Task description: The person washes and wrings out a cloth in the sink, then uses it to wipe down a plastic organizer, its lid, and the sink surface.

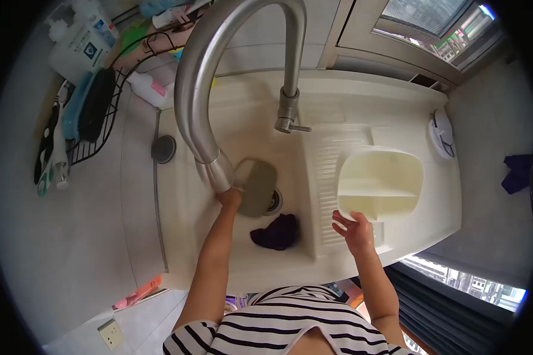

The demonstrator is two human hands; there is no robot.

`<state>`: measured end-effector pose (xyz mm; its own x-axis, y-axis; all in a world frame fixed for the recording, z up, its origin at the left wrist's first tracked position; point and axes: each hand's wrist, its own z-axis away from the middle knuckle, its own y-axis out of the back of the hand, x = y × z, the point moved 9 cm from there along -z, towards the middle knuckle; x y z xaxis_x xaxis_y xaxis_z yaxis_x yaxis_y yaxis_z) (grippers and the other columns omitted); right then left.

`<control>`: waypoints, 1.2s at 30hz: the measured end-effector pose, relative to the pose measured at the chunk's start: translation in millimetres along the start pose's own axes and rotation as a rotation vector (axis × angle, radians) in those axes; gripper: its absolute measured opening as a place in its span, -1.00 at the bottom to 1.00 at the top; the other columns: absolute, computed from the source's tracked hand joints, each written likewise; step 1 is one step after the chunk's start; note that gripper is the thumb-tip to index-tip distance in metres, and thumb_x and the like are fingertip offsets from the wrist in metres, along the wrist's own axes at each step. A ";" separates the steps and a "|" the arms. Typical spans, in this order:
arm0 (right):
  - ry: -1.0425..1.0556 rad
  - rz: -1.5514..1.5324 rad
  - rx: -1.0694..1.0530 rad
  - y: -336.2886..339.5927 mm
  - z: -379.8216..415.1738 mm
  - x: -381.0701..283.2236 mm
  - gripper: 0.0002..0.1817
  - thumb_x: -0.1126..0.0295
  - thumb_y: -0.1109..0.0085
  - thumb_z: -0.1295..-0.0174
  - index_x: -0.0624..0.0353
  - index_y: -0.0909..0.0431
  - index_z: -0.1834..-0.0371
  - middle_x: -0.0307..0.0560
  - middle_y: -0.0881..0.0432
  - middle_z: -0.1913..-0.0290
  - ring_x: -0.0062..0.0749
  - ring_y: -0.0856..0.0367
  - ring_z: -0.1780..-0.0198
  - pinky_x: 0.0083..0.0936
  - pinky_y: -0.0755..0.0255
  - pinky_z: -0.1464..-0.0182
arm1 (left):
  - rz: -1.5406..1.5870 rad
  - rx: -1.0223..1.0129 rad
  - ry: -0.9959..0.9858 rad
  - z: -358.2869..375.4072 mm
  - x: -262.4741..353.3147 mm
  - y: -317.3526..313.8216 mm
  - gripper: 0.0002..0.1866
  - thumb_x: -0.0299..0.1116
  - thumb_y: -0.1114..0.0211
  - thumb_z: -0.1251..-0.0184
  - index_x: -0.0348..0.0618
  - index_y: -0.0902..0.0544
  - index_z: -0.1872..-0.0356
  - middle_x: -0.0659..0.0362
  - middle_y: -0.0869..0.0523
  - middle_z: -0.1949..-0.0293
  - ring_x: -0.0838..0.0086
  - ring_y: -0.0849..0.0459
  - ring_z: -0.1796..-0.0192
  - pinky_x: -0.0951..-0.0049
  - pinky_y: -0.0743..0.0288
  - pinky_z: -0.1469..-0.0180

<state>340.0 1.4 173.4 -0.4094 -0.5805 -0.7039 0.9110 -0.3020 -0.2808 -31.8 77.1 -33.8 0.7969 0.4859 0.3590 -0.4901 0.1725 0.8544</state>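
Observation:
A flat grey-green piece with rounded corners, perhaps a lid (259, 187), is slightly blurred in the sink basin, partly over the drain (274, 202). My left hand (230, 199) is at its near left edge and appears to grip it, though the faucet head (215, 171) hides most of the fingers. On the ribbed drainboard rests a pale cream container (378, 171) with a divider inside. My right hand (357, 232) is at the container's near left corner, wet, with fingers apart and not wrapped round it. A dark purple cloth (276, 232) lies crumpled in the basin.
The tall curved faucet (190, 89) arches over the sink. A grey round stopper (163, 149) sits at the left rim. Pump bottles (80, 53), brushes (98, 105) and a wire rack (103, 133) line the left wall. A white object (441, 135) stands at the sink's right edge.

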 end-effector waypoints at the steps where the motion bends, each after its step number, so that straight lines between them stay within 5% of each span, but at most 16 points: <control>1: -0.039 -0.087 0.012 5.9 4.6 -2.0 -0.59 0.23 0.13 -0.10 0.28 -0.35 0.05 0.04 -0.54 0.14 -0.18 -0.40 -0.03 -0.13 -0.21 -0.06 | -0.040 0.025 -0.015 -3.8 -10.6 -19.3 -0.62 -0.22 -0.16 -0.10 -0.18 -0.41 0.08 0.00 -0.55 0.17 0.14 -0.53 0.13 0.24 -0.37 0.10; 9: -0.187 -0.264 -0.025 23.2 -18.9 -22.7 -0.71 0.25 0.10 -0.08 0.21 -0.46 0.26 -0.09 -0.56 0.34 -0.29 -0.45 0.17 -0.18 -0.25 0.01 | 0.317 -0.193 -0.198 3.4 88.5 46.9 -0.69 -0.23 -0.07 -0.16 -0.32 -0.46 0.26 -0.07 -0.55 0.28 0.14 -0.53 0.24 0.25 -0.35 0.18; 11: -0.183 -0.245 -0.053 23.1 -20.9 -23.8 -0.66 0.16 0.09 -0.12 0.22 -0.43 0.22 -0.11 -0.55 0.33 -0.31 -0.45 0.17 -0.22 -0.28 0.04 | 0.106 -0.074 -0.485 11.4 119.1 69.1 -0.65 -0.17 -0.07 -0.15 -0.33 -0.45 0.27 -0.07 -0.54 0.27 0.12 -0.52 0.25 0.29 -0.36 0.18; 15: -0.203 -0.226 -0.105 2.9 -8.1 -16.0 -0.50 -0.04 0.11 -0.17 0.20 -0.37 0.11 -0.12 -0.53 0.29 -0.35 -0.46 0.16 -0.33 -0.33 0.08 | 0.197 0.098 -0.609 23.5 121.6 107.8 -0.63 -0.14 -0.06 -0.15 -0.29 -0.44 0.21 -0.01 -0.55 0.28 0.22 -0.54 0.25 0.32 -0.43 0.26; 17: 0.097 0.131 -0.202 -26.0 -7.7 -10.8 -0.57 0.03 0.01 -0.14 0.16 -0.41 0.13 -0.14 -0.53 0.30 -0.35 -0.47 0.12 -0.37 -0.33 0.07 | 0.856 -0.330 -0.010 15.8 79.7 83.3 -0.61 -0.15 -0.08 -0.14 -0.22 -0.39 0.10 0.07 -0.54 0.27 0.34 -0.55 0.21 0.37 -0.49 0.33; 18: 0.135 0.378 -0.358 -56.0 -7.9 7.5 -0.63 0.11 -0.04 -0.11 0.16 -0.43 0.16 -0.12 -0.53 0.26 -0.34 -0.47 0.09 -0.40 -0.33 0.07 | 1.114 -0.372 0.060 48.3 96.0 112.4 -0.72 -0.30 -0.18 -0.10 -0.13 -0.38 0.19 0.15 -0.51 0.24 0.35 -0.54 0.19 0.34 -0.46 0.22; 21: 0.408 1.203 -0.739 -132.4 -16.2 89.4 -0.75 0.32 -0.12 -0.05 0.19 -0.49 0.22 -0.06 -0.55 0.14 -0.25 -0.48 0.03 -0.36 -0.31 0.04 | 1.200 -0.505 -0.025 49.9 78.7 109.8 -0.75 -0.40 -0.17 -0.10 -0.11 -0.37 0.20 0.13 -0.52 0.23 0.35 -0.55 0.16 0.30 -0.51 0.25; 26: 0.533 2.262 -0.754 -133.7 -67.3 206.0 -0.66 0.26 -0.16 0.01 0.17 -0.53 0.16 -0.04 -0.56 0.13 -0.12 -0.53 0.14 -0.21 -0.25 0.01 | 1.410 -0.373 -0.046 95.6 48.9 146.8 -0.71 -0.52 -0.16 -0.03 -0.10 -0.33 0.19 0.10 -0.53 0.18 0.26 -0.54 0.10 0.19 -0.51 0.23; 30: 0.306 2.173 -0.667 -127.4 -91.2 206.8 -0.66 0.25 -0.17 0.12 0.16 -0.57 0.26 0.03 -0.58 0.20 -0.13 -0.55 0.14 -0.25 -0.37 0.09 | 1.598 -0.297 -0.038 133.3 19.9 178.8 -0.55 -0.61 -0.10 0.03 -0.07 -0.30 0.03 0.03 -0.49 0.04 0.22 -0.51 0.04 0.14 -0.48 0.17; 36: 0.251 1.722 -0.588 -155.9 -55.5 74.7 -0.56 0.25 -0.19 0.27 0.19 -0.56 0.23 0.12 -0.54 0.14 -0.13 -0.51 0.06 -0.32 -0.40 0.03 | 1.529 -0.308 -0.057 151.3 6.3 183.8 -0.30 -0.59 -0.02 0.02 0.06 -0.12 -0.25 0.02 -0.45 -0.03 0.20 -0.49 0.01 0.15 -0.46 0.11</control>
<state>170.2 47.1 128.4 0.8535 0.2077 -0.4779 0.1821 0.7405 0.6469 -63.4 -17.7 182.4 -0.4998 0.3260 0.8024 -0.8626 -0.2711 -0.4272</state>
